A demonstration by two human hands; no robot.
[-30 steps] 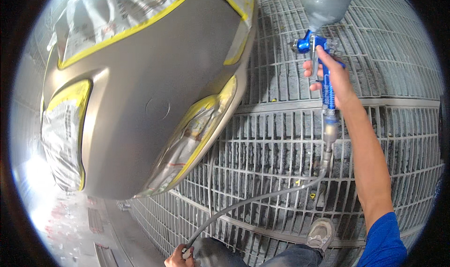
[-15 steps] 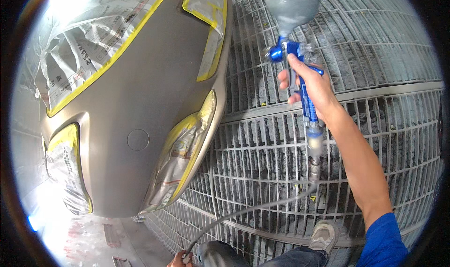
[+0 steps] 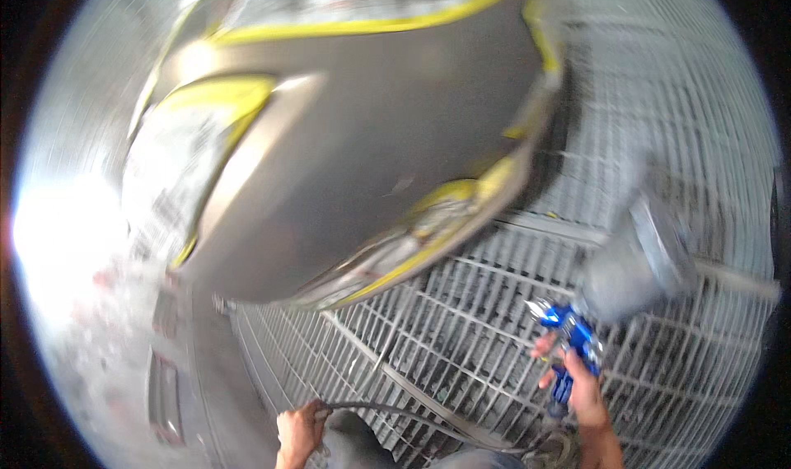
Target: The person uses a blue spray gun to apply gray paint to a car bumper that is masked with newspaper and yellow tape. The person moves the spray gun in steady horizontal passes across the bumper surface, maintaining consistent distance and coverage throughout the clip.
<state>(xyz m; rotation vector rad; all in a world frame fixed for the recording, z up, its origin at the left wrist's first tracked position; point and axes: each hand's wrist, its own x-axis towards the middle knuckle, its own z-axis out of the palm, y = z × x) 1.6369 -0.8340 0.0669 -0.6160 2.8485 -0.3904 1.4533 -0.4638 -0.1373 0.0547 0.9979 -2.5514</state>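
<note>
A blue spray gun (image 3: 568, 337) with a large translucent grey cup (image 3: 630, 271) is gripped in my right hand (image 3: 583, 388); the cup leans up and to the right. Two of its fingers extend past the front of the handle. My left hand (image 3: 298, 432), at the lower edge, is closed around a dark grey air hose (image 3: 404, 413), which runs rightward past my legs. Ahead and to the left stands a car bumper (image 3: 354, 148) in matte grey-beige, apart from the gun. Its openings are covered with masking sheet (image 3: 169, 181) edged in yellow tape (image 3: 321, 31).
Metal floor grating (image 3: 445, 337) spreads under my feet and to the right, with a raised crossbar (image 3: 544, 227) across it. A bright light (image 3: 66, 230) glares at the left beside a pale wall. The far part is smeared by motion.
The view has swung left, so the bumper appears turned and shifted right. My right hand with the spray gun has come lower and nearer; my left hand on the hose shows more fully.
</note>
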